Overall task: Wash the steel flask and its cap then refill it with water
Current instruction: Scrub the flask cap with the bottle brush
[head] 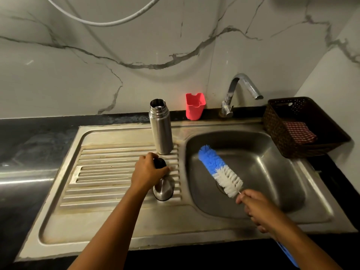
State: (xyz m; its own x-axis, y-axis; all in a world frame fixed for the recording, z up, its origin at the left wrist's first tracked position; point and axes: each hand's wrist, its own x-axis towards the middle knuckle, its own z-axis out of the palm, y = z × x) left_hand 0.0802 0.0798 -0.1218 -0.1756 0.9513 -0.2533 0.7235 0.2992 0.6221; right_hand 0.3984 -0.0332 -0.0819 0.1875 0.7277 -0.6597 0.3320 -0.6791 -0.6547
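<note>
Left grip curls round the black cap at the drainboard right edge, beside the open, upright flask; right grip clutches the brush over the basin, seemingly ready to scrub.

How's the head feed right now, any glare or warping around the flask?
Head view: dim, warm light; flask and brush are sharp; wide-angle bend curves the sink rim; glare streaks on the shiny surface at far left; red cup looks oversaturated, its edges glowing.
</note>
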